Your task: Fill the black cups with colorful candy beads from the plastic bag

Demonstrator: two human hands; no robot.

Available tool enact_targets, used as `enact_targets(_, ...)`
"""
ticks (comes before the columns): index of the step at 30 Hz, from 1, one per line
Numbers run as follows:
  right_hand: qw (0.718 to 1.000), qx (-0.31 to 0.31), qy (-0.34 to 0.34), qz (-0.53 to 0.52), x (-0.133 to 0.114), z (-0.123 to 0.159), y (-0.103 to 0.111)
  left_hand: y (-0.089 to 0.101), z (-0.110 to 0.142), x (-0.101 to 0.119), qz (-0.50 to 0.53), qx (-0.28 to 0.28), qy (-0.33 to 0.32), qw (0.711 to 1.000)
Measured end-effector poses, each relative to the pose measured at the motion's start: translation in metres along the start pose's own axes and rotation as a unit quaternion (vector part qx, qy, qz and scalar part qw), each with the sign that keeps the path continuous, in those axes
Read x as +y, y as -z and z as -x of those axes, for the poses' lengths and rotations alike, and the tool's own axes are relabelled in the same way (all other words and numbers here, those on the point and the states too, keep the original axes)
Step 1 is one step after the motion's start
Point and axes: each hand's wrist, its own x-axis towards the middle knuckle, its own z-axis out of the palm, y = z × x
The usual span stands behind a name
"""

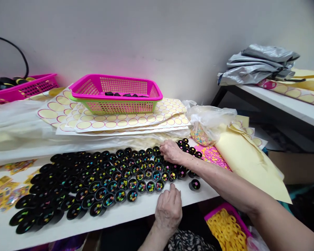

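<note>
Many small black cups [112, 187] stand packed together on the white table, most with colourful beads inside. My right hand [172, 152] is over the back right part of the group, fingers bent and pinched downward. Whatever its fingertips hold is hidden. My left hand [169, 208] lies at the front edge of the table, closed, knuckles up, close to the front row of cups; its palm is out of sight. One black cup [194, 184] stands apart to the right, below my right forearm. Pink and yellow beads [213, 156] lie in a spread pile beyond it.
A pink and green basket [117, 104] with black pieces sits on sticker sheets [172, 120]. A clear bag of beads [202, 134] and yellow paper [247, 164] are at right. Below the edge is a bin of yellow rings [226, 230]. Colourful packets [9, 195] lie left.
</note>
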Motion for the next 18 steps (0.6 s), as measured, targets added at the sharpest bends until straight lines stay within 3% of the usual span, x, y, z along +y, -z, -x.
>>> enact_targets(4, 0.998, -0.030, -0.034, -0.041, 0.001, -0.006, 0.005, 0.000, 0.000, 0.000, 0.002, 0.001, -0.001, 1.000)
enact_targets(10, 0.993, -0.063, -0.033, -0.097, 0.011, -0.011, 0.014, 0.001, 0.000, 0.000, -0.001, -0.010, 0.002, 1.000)
enact_targets(18, 0.994, -0.055, -0.018, -0.096, 0.013, -0.007, 0.026, 0.001, -0.002, 0.000, -0.004, -0.005, 0.002, 1.000)
